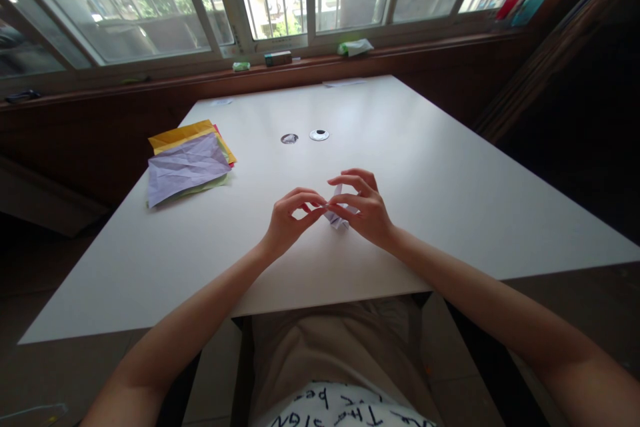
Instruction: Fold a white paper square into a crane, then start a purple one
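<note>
Near the front middle of the white table, my left hand (296, 212) and my right hand (364, 205) meet at their fingertips. Between them is a small folded piece of pale lilac paper (339, 221), with creased points hanging below the fingers. Thumb and index finger of my left hand pinch its left tip. My right thumb and fingers close on the same spot from the other side, while the upper fingers curve above it. Much of the paper is hidden behind my right hand.
On the table's (430, 213) left lies a stack of creased paper sheets (187, 163), lilac, yellow, green and red. Farther back are a dark round disc (289, 139) and a white disc with a black spot (319, 135). A small box (278, 58) and a green packet (355, 47) sit on the windowsill.
</note>
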A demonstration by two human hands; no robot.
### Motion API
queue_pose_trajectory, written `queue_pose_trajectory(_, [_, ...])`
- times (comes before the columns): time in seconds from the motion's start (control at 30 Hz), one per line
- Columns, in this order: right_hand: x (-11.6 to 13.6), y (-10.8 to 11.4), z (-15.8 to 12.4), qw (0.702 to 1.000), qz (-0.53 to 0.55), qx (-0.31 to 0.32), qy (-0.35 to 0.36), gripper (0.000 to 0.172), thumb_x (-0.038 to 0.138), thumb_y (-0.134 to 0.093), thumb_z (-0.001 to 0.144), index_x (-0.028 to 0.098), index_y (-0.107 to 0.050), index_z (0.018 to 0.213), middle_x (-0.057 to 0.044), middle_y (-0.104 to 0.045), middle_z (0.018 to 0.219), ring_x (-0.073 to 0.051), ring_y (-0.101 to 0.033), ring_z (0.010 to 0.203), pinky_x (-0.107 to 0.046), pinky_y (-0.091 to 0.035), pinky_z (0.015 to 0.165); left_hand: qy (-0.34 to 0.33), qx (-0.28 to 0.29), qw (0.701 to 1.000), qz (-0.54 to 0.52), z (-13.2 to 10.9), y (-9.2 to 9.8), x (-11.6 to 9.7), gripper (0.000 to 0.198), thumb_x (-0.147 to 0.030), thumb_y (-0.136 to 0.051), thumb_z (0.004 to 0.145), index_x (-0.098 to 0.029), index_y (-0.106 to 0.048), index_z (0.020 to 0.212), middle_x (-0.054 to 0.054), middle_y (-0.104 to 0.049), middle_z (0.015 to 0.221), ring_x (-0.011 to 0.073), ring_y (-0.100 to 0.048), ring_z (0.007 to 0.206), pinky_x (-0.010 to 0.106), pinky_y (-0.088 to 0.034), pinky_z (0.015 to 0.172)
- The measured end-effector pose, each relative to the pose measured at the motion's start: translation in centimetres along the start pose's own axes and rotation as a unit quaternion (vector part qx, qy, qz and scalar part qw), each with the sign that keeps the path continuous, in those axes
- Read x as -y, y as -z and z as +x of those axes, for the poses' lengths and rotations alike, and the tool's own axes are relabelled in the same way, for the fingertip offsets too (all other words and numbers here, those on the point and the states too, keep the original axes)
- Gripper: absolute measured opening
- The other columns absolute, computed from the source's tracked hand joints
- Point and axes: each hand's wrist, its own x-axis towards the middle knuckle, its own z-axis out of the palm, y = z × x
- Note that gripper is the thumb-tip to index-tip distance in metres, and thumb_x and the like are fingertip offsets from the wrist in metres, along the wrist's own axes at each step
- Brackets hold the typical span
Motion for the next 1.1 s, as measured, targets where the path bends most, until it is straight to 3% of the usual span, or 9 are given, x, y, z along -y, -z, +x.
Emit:
queue_pose_trajectory(0.33, [-0.2,-0.1,-0.1,1.000,0.000,0.005,-0.007,0.009,0.029,-0.062,0.075,0.026,-0.065,0.068,-0.001,-0.064,0.101,-0.023,-0.046,0.106,-0.042,-0.044,0.088,-0.048,0.012,0.995,0.089,0.1,0.1,-0.2,0.006,-0.018,-0.057,0.075,-0.018,-0.060,0.081,0.004,-0.058,0.084,0.0122,-0.056,0.076,0.023,-0.046,0.059])
queue_pose_trajectory(1.1, [-0.2,-0.1,-0.1,1.000,0.002,-0.008,-0.009,0.010,0.029,-0.062,0.076,0.025,-0.065,0.067,-0.002,-0.064,0.099,-0.022,-0.047,0.103,-0.041,-0.046,0.086,0.069,-0.009,0.997,-0.033,0.0,0.3,1.2,0.012,-0.027,-0.065,0.072,-0.016,-0.064,0.079,0.003,-0.065,0.080,0.0130,-0.061,0.077,0.025,-0.051,0.070])
